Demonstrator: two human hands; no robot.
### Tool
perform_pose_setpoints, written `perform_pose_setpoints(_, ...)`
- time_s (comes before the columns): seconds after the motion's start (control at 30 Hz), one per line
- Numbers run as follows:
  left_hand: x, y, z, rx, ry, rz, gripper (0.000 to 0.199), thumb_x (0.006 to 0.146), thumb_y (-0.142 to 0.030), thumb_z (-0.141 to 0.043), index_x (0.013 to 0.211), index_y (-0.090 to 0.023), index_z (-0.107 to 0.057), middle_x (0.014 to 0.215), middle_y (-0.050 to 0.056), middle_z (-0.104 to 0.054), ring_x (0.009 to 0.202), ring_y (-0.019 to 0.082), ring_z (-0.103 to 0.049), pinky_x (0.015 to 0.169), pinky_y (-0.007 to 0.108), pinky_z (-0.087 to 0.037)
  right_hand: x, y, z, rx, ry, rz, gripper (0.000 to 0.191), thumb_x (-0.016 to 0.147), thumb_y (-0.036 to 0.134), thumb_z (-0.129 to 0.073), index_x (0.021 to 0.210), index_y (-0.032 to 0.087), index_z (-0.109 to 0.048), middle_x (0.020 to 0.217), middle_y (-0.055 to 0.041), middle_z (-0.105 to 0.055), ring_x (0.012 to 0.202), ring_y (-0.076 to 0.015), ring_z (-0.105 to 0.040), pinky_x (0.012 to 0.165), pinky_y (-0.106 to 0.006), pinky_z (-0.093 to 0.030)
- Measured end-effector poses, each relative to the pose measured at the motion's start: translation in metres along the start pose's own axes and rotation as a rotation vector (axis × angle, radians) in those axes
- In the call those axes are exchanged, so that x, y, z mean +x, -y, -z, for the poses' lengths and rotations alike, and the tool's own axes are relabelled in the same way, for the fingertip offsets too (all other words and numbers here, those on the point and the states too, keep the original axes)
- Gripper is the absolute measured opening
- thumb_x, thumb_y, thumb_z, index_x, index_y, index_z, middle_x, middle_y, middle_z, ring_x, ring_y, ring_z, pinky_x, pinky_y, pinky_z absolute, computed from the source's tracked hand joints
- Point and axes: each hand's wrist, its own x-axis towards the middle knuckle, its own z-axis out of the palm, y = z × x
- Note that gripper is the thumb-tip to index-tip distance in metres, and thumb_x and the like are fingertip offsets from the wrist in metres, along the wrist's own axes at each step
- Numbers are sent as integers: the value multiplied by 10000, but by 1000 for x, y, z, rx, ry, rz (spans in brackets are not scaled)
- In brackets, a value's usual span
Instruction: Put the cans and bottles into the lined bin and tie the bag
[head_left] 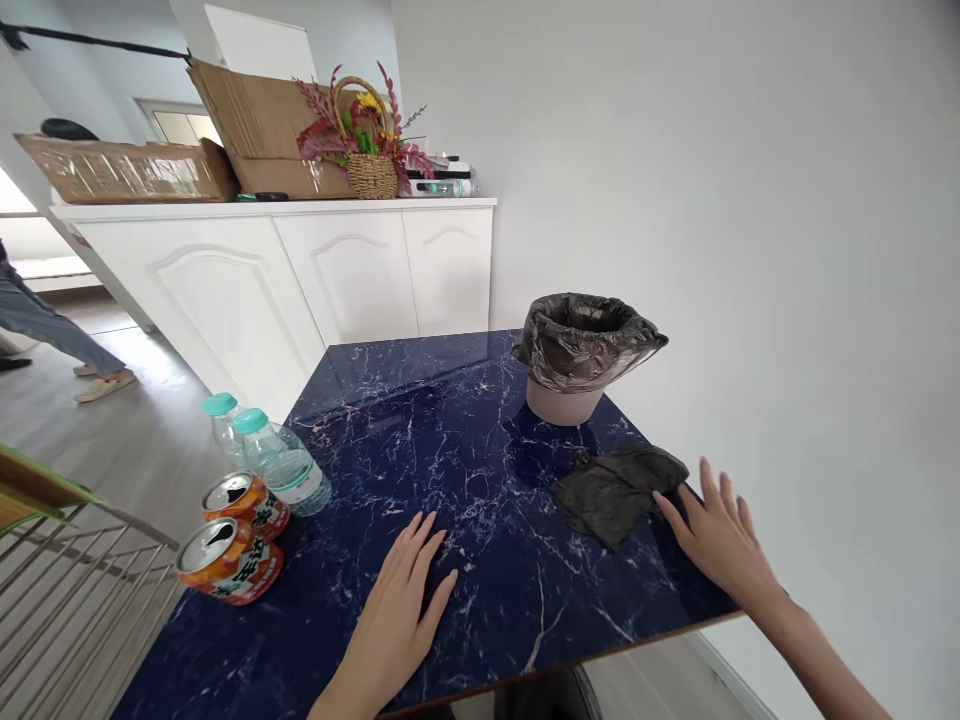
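Observation:
My left hand (401,605) lies flat on the dark blue marbled table (465,430), fingers stretched out, holding nothing. At the table's right edge, my right hand (724,535) has its fingers spread. Its thumb touches the near right end of a crumpled dark grey cloth (619,490); whether it is fabric or a thin bag I cannot tell. Just behind the cloth stands a small pinkish bin (564,402) lined with a black plastic bag (581,350). To the left of my left hand are two opened orange drink cans (238,575) and two clear plastic bottles (289,470) with teal caps.
A white cabinet (360,270) beyond the table bears cardboard boxes (142,172) and a flower basket (373,175). A wire rack (82,580) stands at the left. A person's legs (60,330) show further back. A white wall borders the right side.

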Motion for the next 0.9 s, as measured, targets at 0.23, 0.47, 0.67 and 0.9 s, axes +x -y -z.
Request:
perform_pose_setpoints(0.23,1,-1,1,4,-4,-14,569,1100,-445,-553,1640,-337,-413,1723,64,-455,1594,339,-412,1247,576,-481,15,50,23,168,57,384,797,1081,661,-448,1739,253,-262,1829,-98,-140,1680,-381,-120,1333,-629,-238)
perform_pose_setpoints(0.47,-1,0,0,9,44,10,625,1110,-456,-528,1696,-362,-331,1741,54,-422,1603,347,-391,1206,583,-526,10,97,-14,170,115,363,625,1150,548,-311,1732,320,-290,1819,-59,-204,1676,-354,-160,1321,-673,-205)
perform_pose_setpoints(0.67,-1,0,0,6,29,4,592,1108,-454,-535,1670,-352,-375,1731,50,-440,1603,344,-393,1228,590,-504,25,109,-35,154,28,168,695,1141,589,-198,1654,204,-465,1759,-166,-343,1647,-423,-232,1266,-752,-236)
perform_pose_setpoints(0.9,0,-1,4,18,21,-18,578,1103,-443,-552,1652,-356,-391,1719,34,-458,1598,335,-398,1217,597,-514,-15,145,-7,287,30,332,667,1137,551,-408,1727,261,-292,1795,-98,-276,1674,-365,-161,1307,-705,-247)
